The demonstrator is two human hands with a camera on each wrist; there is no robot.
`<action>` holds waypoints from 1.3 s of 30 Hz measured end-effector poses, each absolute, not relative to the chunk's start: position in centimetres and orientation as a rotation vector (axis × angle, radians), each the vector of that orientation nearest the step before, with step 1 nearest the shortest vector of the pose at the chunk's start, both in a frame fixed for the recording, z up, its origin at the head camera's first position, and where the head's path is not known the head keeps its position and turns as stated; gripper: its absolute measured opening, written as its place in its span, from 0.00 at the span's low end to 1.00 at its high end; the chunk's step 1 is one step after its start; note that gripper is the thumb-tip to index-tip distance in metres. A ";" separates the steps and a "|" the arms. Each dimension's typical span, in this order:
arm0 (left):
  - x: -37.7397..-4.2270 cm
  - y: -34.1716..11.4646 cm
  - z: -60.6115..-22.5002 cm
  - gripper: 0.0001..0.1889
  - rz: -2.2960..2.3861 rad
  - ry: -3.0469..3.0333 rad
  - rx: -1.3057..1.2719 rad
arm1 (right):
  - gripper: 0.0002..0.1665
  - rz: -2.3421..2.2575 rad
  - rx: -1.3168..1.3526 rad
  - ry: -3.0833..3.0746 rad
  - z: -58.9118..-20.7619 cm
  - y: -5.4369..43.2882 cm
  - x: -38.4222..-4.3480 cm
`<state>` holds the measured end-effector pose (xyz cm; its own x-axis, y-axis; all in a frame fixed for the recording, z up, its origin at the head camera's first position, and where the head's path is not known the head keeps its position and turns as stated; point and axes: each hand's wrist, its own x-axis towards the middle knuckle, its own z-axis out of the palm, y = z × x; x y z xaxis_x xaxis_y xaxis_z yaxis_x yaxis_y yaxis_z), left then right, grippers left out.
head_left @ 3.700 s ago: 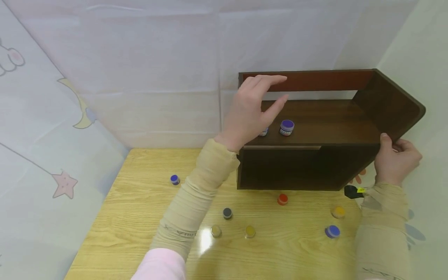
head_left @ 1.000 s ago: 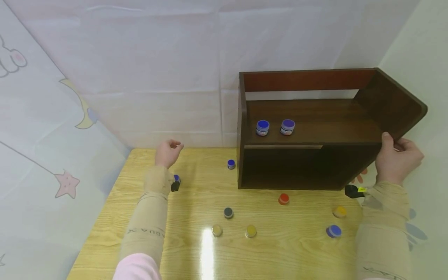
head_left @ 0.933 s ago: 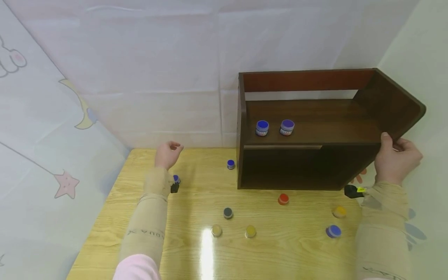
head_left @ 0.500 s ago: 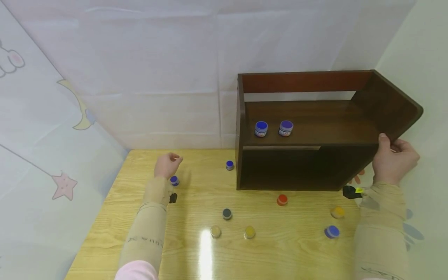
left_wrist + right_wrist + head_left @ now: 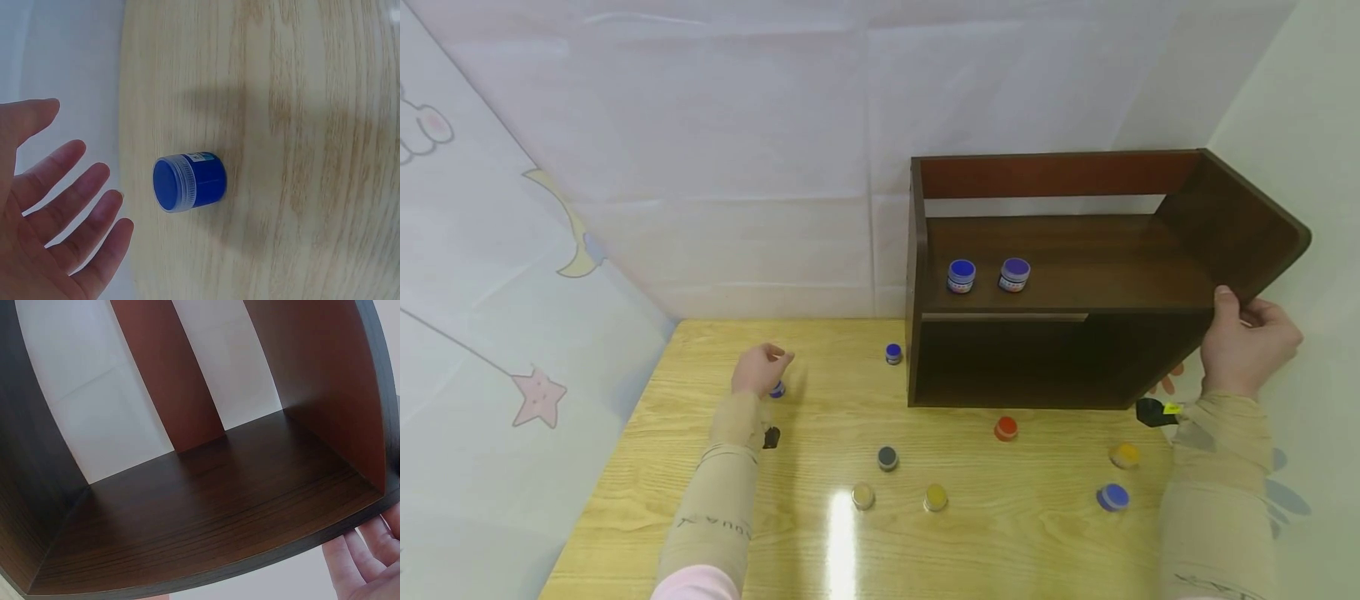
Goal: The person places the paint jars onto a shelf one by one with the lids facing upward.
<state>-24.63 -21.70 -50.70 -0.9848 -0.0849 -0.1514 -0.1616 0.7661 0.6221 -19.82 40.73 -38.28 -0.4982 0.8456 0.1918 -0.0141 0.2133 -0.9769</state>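
In the left wrist view my left hand [image 5: 69, 212] has its fingers apart and holds nothing. Beside it a blue paint jar [image 5: 187, 181] with a ribbed clear-rimmed lid stands on the wooden table; the head view shows this jar [image 5: 777, 389] partly hidden behind the hand [image 5: 762, 369]. My right hand [image 5: 1247, 343] grips the side panel of a dark brown shelf [image 5: 1075, 250], thumb at the front edge. The right wrist view shows its fingers [image 5: 369, 550] along the panel's edge. On the upper board stand a blue jar [image 5: 961, 277] and a purple jar [image 5: 1014, 275].
Another blue jar [image 5: 892, 354] stands just left of the shelf. Across the table [image 5: 700, 433] are a red jar [image 5: 1006, 428], a dark grey jar [image 5: 887, 458], several yellowish jars and a light blue one [image 5: 1112, 497]. Cloth-covered walls [image 5: 760, 125] border the back and both sides.
My left hand has left the jars on the shelf, swung left and come down toward the blue jar at the table's left. My right hand keeps its grip on the shelf.
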 end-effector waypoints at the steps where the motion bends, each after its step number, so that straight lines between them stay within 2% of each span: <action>1: -24.6 -21.8 -50.9 0.25 1.013 2.845 -0.204 | 0.13 1.386 -0.784 -1.700 -38.3 40.8 -19.8; 25: -24.2 -22.7 -52.7 0.25 0.881 2.833 -0.183 | 0.13 1.394 -0.790 -1.697 -38.3 40.9 -19.8; 34: -23.7 -22.5 -53.5 0.29 0.774 2.769 -0.210 | 0.12 1.386 -0.797 -1.709 -38.4 41.0 -19.9; 39: -23.5 -22.3 -53.8 0.26 0.812 2.769 -0.211 | 0.13 1.387 -0.794 -1.702 -38.4 41.0 -19.9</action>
